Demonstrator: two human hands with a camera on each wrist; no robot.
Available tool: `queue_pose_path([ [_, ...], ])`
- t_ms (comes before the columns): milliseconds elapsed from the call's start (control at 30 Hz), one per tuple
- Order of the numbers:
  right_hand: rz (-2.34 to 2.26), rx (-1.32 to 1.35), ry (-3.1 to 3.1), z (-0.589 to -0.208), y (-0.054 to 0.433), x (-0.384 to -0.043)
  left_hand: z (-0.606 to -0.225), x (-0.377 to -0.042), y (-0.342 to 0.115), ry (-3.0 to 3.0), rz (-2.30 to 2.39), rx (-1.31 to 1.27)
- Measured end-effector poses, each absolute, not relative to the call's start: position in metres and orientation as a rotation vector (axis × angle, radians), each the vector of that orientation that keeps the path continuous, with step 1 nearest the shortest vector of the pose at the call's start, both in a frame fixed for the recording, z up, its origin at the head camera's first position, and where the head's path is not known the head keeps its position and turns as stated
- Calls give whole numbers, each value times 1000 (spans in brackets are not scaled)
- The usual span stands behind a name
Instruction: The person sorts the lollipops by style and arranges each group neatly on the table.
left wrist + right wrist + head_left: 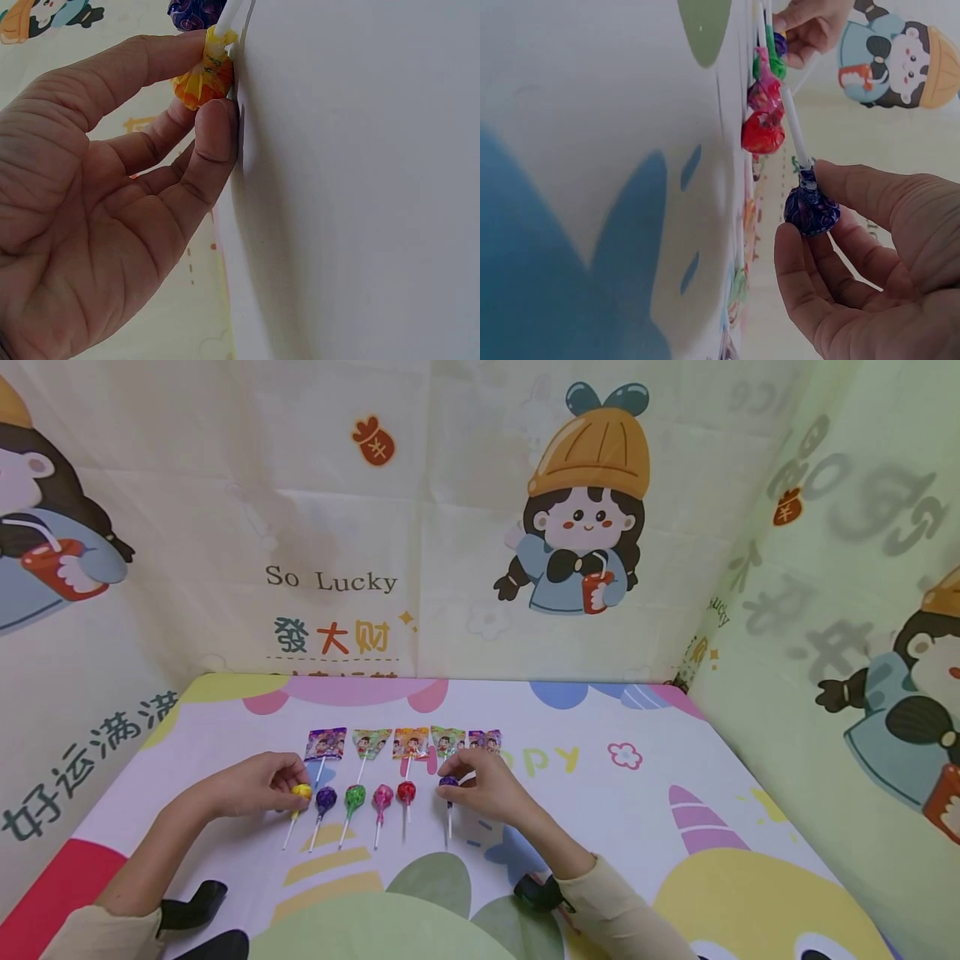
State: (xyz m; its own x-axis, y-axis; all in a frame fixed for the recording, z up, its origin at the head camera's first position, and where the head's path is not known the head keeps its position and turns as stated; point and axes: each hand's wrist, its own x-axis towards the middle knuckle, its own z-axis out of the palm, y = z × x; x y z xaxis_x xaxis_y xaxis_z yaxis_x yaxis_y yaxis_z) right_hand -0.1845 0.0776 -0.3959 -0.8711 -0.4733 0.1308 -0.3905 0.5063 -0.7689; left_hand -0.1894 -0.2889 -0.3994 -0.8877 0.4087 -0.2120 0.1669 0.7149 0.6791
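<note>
At the left end of the front row, my left hand (262, 787) pinches the yellow lollipop (302, 791) by its wrapped head, its stick pointing toward me. In the left wrist view, thumb and fingertips meet around the yellow-orange wrapper (201, 84). My right hand (491, 785) holds a dark purple lollipop (448, 783) between thumb and fingers, stick downward, right of the red lollipop (406, 792). The right wrist view shows its shiny purple wrapper (810, 211). Between the hands lie another purple lollipop (326, 800), a green one (355, 797) and a pink one (382, 797).
Behind them is a row of lollipops in flat printed wrappers, from a purple one (326, 744) through an orange one (411, 742) to another purple one (484, 741), partly behind my right hand. The patterned table (600, 810) meets a printed cloth backdrop (465, 643).
</note>
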Motion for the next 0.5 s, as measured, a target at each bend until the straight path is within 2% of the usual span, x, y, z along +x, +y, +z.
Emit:
queue_pose_path([
  [500,-1263,-789,2633,-406,61,-191,-402,-191,-290,2579,969,449],
])
